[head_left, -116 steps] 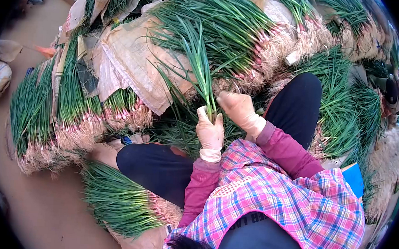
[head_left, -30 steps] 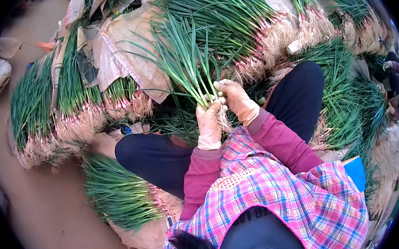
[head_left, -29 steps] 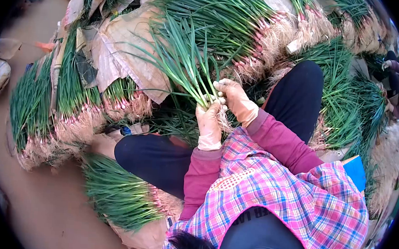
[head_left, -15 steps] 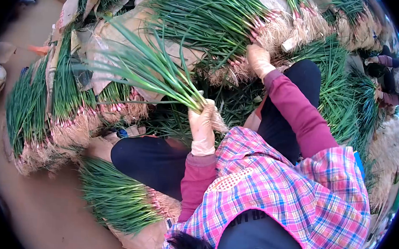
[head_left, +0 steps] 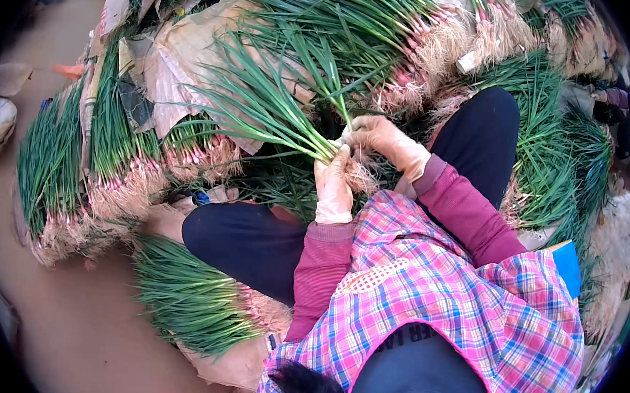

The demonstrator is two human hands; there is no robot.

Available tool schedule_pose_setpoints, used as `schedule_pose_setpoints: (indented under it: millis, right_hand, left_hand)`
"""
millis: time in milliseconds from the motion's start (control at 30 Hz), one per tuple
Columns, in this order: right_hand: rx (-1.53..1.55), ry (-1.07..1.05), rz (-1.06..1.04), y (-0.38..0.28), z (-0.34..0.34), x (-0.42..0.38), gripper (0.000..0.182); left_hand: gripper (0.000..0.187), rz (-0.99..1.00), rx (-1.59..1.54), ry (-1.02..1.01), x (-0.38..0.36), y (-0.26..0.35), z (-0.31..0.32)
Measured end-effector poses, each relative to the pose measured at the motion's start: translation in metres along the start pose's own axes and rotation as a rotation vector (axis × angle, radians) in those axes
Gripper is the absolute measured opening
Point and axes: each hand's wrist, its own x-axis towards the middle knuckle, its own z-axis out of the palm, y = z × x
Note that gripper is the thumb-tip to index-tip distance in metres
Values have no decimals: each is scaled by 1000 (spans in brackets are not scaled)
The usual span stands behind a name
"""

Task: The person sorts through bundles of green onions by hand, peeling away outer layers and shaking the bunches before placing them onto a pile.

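My left hand (head_left: 333, 192), in a pale glove, is wrapped round a bunch of green onions (head_left: 283, 125) near its root end. The leaves fan out to the upper left, and the roots (head_left: 360, 176) hang on the right of my fist. My gloved right hand (head_left: 388, 143) is closed beside it, pinching a green onion stalk (head_left: 340, 100) whose leaves point up. The two hands nearly touch at the white stems. Just beyond them lies a large heap of green onions (head_left: 327, 22), roots to the right.
Bundled green onions (head_left: 107, 145) stand in a row at the left. Another pile (head_left: 191, 297) lies on sacking below my knee (head_left: 242, 242). Loose green onions (head_left: 531, 138) spread on the right, where another person's sleeve (head_left: 618, 99) shows. Brown floor (head_left: 79, 326) runs along the left.
My right hand has come from the heap towards my left hand, bringing a green onion stalk with it. The bunch in my left hand has shifted slightly right.
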Motion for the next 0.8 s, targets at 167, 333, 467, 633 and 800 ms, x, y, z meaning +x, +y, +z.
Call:
schedule_pose_setpoints:
  millis: [167,333,467,633,800]
  right_hand:
    - [112,232,-81,16,-27,23,13]
    - [-153,376,-78,43,-32,58,14]
    - [47,53,53,44,-15,75,14]
    - [43,-44,-15,10,22,37,22]
    - [178,-61,9,3,16,55,14]
  left_hand:
    - [21,-55,-30,99,13,-3,7]
    - [19,-20,49,141,19,-11,-3]
    - [19,70,100,118,33,-24,-18]
    - [20,40,19,99,11,6,-4]
    - [13,-5,39,85,4,12,-9]
